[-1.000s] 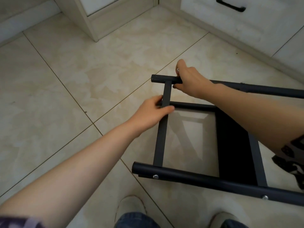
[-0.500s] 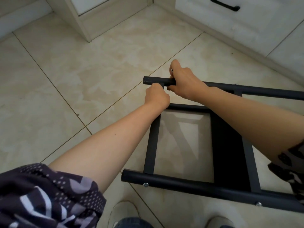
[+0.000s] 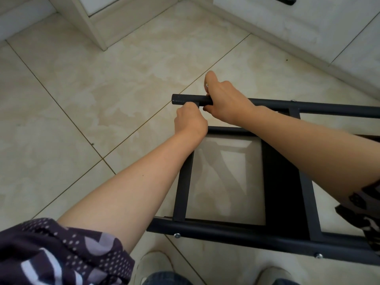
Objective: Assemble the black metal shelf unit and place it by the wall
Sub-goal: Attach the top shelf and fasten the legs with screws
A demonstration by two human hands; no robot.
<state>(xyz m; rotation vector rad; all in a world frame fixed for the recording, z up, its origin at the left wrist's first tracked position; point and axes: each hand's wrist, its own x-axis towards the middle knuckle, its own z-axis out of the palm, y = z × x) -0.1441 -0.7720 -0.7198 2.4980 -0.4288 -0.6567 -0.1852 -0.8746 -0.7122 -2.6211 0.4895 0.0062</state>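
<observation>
Since a second ago the left hand (image 3: 190,119) has slid up the crossbar (image 3: 183,192) from its middle to its far end, and a patterned sleeve (image 3: 51,254) now fills the lower left corner. A white cabinet (image 3: 92,23) stands at the top left on the tiled floor (image 3: 82,99). The left hand is a closed fist, fingers curled round the crossbar's top just where it meets the far tube (image 3: 185,99). Just beside it, the right hand (image 3: 226,100) clamps over the far tube near its open left end, fingers wrapped underneath and thumb raised. Something small and silvery shows at the thumb, too small to tell what. The shelf (image 3: 281,182) lies on its side on the floor, just beyond the person's shoes (image 3: 152,266), with both tubes running off to the right. The near tube (image 3: 246,236) carries two screws (image 3: 177,235). Right of the crossbar, a dark panel (image 3: 283,202) spans between the tubes. A drawer (image 3: 308,21) front sits at the top right, well apart from the shelf.
</observation>
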